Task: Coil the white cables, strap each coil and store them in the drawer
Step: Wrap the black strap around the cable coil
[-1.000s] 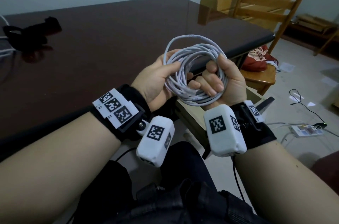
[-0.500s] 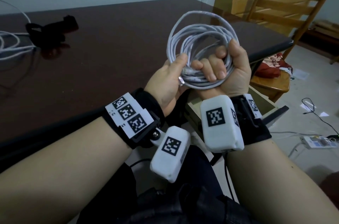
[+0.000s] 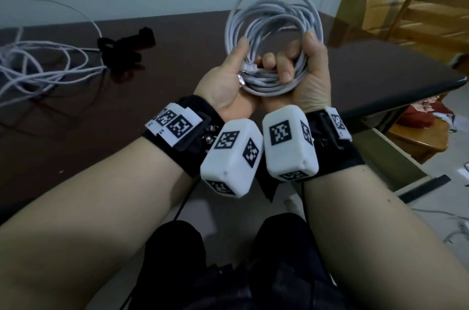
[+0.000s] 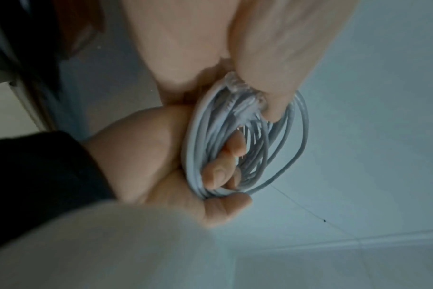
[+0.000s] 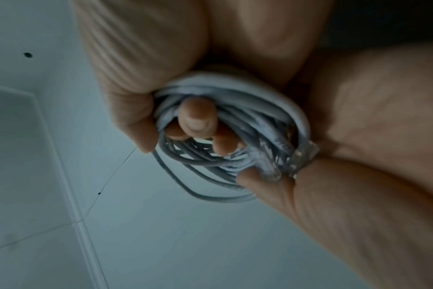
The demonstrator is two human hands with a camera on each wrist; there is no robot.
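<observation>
Coiled white cable (image 3: 272, 38), a bundle of many loops, held upright in the air above the near edge of the dark brown table (image 3: 177, 60), between both hands. Right hand (image 3: 307, 76): fingers (image 3: 284, 65) passed through the middle of the coil and curled round its lower strands, thumb against the outer right side; the grip appears again in the right wrist view, where the fingertips (image 5: 198, 117) close over the bundle (image 5: 230, 125). Left hand (image 3: 228, 86): thumb laid along the left side of the coil, pinching the strands and a clear plug (image 3: 250, 68) at the cable's end against the palm; in the left wrist view the plug (image 4: 237, 86) lies just under the thumb (image 4: 275, 82). Second white cable (image 3: 38, 65): loose and uncoiled, spread on the far left of the table. Black straps (image 3: 124, 50): heaped on the table just right of that loose cable, well apart from the hands. Open drawer (image 3: 396, 162): pale inside, drawn out from under the table's right edge, below and right of the right wrist. Wooden chair (image 3: 418, 17): beyond the table's right corner.
</observation>
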